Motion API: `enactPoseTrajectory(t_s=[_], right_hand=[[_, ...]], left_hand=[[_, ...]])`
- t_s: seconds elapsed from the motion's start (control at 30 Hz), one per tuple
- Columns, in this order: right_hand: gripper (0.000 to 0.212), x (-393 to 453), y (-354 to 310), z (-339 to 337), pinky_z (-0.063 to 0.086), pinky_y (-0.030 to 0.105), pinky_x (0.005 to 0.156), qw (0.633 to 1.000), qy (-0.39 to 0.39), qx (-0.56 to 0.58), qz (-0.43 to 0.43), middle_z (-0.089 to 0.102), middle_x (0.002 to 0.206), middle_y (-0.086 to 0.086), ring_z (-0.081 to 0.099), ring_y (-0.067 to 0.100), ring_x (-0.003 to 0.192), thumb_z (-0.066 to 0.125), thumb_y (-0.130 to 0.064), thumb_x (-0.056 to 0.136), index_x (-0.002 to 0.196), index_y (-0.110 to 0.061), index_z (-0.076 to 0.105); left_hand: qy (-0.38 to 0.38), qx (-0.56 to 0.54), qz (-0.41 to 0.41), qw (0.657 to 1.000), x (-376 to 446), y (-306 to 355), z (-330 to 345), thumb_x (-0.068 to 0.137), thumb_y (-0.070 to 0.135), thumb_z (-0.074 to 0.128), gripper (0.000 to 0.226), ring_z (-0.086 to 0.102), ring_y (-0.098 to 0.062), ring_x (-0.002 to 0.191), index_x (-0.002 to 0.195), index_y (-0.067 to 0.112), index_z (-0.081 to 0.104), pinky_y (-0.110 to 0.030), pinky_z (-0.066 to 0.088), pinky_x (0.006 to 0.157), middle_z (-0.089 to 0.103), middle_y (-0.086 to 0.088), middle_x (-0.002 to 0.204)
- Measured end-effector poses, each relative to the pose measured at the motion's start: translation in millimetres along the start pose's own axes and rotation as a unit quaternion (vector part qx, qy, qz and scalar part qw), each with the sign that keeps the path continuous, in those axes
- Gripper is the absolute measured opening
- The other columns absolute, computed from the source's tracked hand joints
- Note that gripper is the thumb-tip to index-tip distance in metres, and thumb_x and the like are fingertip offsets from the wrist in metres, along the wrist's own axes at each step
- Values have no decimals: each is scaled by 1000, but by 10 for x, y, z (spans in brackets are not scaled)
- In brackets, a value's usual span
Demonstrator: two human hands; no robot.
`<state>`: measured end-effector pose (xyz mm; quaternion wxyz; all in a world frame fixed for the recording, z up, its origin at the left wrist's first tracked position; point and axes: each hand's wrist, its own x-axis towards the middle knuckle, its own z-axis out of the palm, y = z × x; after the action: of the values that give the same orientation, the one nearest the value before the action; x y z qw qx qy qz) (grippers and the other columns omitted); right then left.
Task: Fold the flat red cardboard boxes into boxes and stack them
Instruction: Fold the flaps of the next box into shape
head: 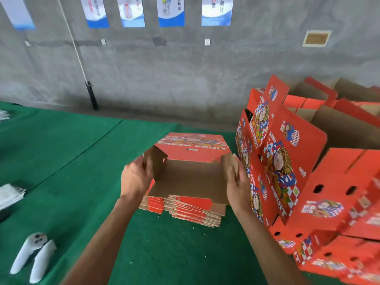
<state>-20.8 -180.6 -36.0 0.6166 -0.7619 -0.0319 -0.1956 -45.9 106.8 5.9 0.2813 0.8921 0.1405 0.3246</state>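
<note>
A partly folded red cardboard box (190, 177) lies brown side up on a stack of flat red boxes (185, 210) on the green table. Both its side flaps stand upright. My left hand (136, 177) holds the left flap, fingers curled round its edge. The right flap is gripped the same way by my right hand (236, 182). The far panel with the printed picture lies flat behind the raised flaps.
A pile of folded red boxes (308, 182) fills the right side, close to my right arm. Two white controllers (35, 258) lie at the near left. White stacked items (10, 194) sit at the left edge. The green cloth (72, 161) runs back to a grey wall.
</note>
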Motion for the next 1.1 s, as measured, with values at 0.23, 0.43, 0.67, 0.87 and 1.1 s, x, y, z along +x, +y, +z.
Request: enactPoseTrajectory(t_s=[0.23, 0.43, 0.67, 0.87, 1.1], right_hand=[[43, -374, -640, -739, 21, -10, 94, 994, -22, -42, -102, 53, 142, -11, 32, -39, 115, 48, -22, 109, 151, -16, 49], [20, -970, -1105, -1668, 44, 12, 72, 988, -99, -29, -112, 70, 92, -4, 62, -3, 86, 50, -24, 106, 119, -28, 65], [21, -1473, -1101, -2992, 35, 19, 53, 987, -129, -97, -22, 53, 68, -11, 46, -2, 54, 48, -29, 107, 100, -17, 64], [13, -1702, -727, -3885, 36, 24, 53, 962, -123, -226, 97, 59, 76, -3, 58, 12, 66, 51, -31, 107, 103, -20, 58], [25, -1774, -434, -4612, 44, 31, 58, 954, -45, -252, 158, 67, 82, 9, 62, 19, 72, 53, -23, 104, 85, -13, 64]], left_hand=[[69, -111, 2, 991, -575, 408, -877, 108, 37, 48, 43, 40, -36, 61, 74, 11, 40, -45, 37, 57, 48, -10, 62], [80, -157, -29, 984, -1466, 802, -1478, 102, 41, 49, 31, 47, -19, 65, 87, 14, 47, -44, 44, 66, 56, 0, 73], [-3, -213, 0, 977, -2377, 1451, -1493, 93, 29, 48, 31, 63, -20, 106, 121, 20, 60, -36, 47, 94, 71, -1, 113], [-41, -260, 59, 963, -2773, 2014, -1154, 91, 11, 48, 34, 66, 5, 95, 121, 22, 59, -7, 44, 83, 74, 6, 98], [-144, -214, 73, 963, -2931, 2349, -259, 91, -9, 56, 30, 70, -21, 96, 96, 9, 80, -27, 50, 83, 77, -5, 100]])
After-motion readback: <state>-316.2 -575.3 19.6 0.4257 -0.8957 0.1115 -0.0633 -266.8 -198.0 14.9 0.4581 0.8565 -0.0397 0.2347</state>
